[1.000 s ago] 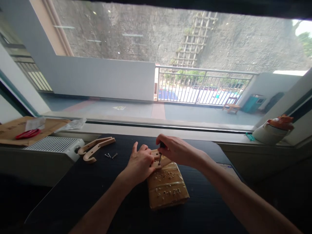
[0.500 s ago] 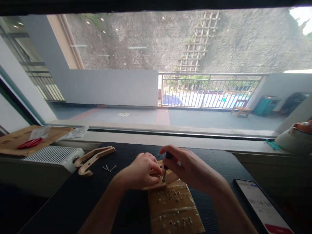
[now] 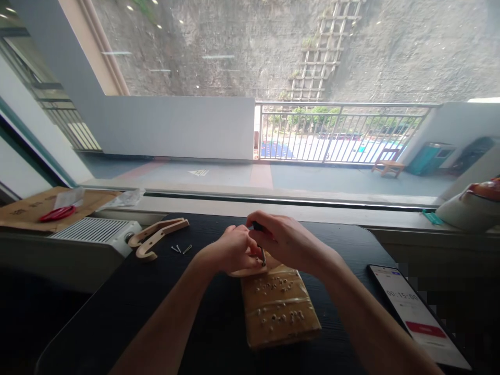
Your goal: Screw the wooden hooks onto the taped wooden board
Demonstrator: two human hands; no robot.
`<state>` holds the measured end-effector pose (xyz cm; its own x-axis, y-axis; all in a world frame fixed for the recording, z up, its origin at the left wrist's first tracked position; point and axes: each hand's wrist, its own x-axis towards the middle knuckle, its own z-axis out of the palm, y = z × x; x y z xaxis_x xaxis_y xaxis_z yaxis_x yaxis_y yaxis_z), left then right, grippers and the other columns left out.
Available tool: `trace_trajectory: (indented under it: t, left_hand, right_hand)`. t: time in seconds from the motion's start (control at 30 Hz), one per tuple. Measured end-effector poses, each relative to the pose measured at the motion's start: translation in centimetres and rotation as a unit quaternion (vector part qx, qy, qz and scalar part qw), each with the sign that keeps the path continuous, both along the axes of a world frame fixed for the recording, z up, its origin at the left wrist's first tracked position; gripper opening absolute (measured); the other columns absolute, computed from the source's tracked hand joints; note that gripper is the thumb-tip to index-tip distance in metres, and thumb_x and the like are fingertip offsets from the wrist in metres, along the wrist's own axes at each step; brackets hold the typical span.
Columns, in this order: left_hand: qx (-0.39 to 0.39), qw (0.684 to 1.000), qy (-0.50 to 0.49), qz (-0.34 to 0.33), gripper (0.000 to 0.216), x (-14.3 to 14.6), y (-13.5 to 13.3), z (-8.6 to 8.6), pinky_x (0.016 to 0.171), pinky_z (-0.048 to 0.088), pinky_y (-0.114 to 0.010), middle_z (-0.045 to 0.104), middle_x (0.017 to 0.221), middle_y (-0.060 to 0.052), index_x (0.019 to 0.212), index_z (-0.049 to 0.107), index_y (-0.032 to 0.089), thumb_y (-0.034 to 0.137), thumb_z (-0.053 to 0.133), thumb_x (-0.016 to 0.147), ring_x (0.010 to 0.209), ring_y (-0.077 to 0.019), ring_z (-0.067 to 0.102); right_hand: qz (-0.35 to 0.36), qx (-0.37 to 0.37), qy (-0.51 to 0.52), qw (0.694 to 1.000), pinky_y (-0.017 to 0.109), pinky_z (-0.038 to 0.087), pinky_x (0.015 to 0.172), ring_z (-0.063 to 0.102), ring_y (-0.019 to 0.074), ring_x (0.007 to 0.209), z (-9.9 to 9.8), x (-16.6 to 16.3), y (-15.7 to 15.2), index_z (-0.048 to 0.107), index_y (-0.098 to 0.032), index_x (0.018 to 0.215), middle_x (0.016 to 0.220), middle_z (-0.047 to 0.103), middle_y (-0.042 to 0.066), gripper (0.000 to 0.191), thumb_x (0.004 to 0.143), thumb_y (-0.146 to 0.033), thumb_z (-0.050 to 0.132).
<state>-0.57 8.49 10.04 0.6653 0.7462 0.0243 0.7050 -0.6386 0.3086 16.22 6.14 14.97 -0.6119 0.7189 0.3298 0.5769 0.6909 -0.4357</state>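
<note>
The left hand (image 3: 230,252) clamps the wooden piece (image 3: 244,272) steady just below the right hand (image 3: 287,242), its grip closed on, seemingly, a screwdriver (image 3: 263,255).

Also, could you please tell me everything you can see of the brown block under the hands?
The brown block is a flat rectangular slab wrapped in what looks like glossy brown tape, its top pocked with clusters of small holes. It lies flat on the black table, slightly skewed. Its far end bears a pale wooden piece, which the left hand steadies while the right hand holds a screwdriver tip-down on it.
</note>
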Motion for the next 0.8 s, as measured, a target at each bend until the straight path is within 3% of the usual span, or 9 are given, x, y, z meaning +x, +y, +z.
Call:
trace_trajectory:
  t: [0.2, 0.43, 0.57, 0.8]
  left_hand:
    - [-0.004, 1.0, 0.011, 0.006, 0.015, 0.4, -0.4, 0.1, 0.096, 0.028, -0.051, 0.066, 0.07, 0.001, 0.069, 0.068, 0.025, 0.035, 0.057, 0.072, 0.095, -0.0255, 0.051]
    - [0.01, 1.0, 0.006, 0.014, 0.014, 0.7, -0.6, -0.2, 0.096, 0.027, -0.052, 0.067, 0.076, -0.001, 0.069, 0.068, 0.024, 0.035, 0.058, 0.07, 0.094, -0.0254, 0.052]
    - [0.015, 1.0, -0.006, 0.02, 0.014, 0.7, -1.0, 0.0, 0.099, 0.02, -0.057, 0.067, 0.073, 0.001, 0.066, 0.069, 0.027, 0.035, 0.058, 0.071, 0.096, -0.0255, 0.05]
    - [0.017, 0.999, -0.03, 0.026, 0.013, 0.7, -1.3, 0.0, 0.1, 0.011, -0.061, 0.067, 0.072, 0.002, 0.062, 0.07, 0.028, 0.029, 0.06, 0.071, 0.096, -0.0243, 0.05]
  right_hand:
    - [0.018, -0.002, -0.066, 0.998, 0.022, 0.027, 0.054, 0.039, 0.0092, 0.058, 1.4, 0.3, -0.5, 0.054, -0.017, 0.093, 0.07, 0.057, 0.0, 0.014, 0.084, -0.022, 0.044]
    - [0.06, -0.038, -0.135, 0.988, 0.021, 0.031, 0.055, 0.046, 0.0096, 0.061, 2.9, 0.2, -0.6, 0.057, -0.016, 0.095, 0.074, 0.06, 0.002, 0.018, 0.082, -0.023, 0.047]
    - [0.067, -0.043, -0.186, 0.979, 0.021, 0.03, 0.053, 0.044, 0.0092, 0.059, 3.6, 0.7, 0.3, 0.057, -0.015, 0.095, 0.072, 0.059, 0.001, 0.019, 0.08, -0.023, 0.049]
    - [0.115, -0.061, -0.262, 0.956, 0.021, 0.03, 0.055, 0.046, 0.0094, 0.062, 4.9, 0.4, 1.1, 0.062, -0.015, 0.081, 0.073, 0.061, 0.003, 0.019, 0.071, -0.006, 0.048]
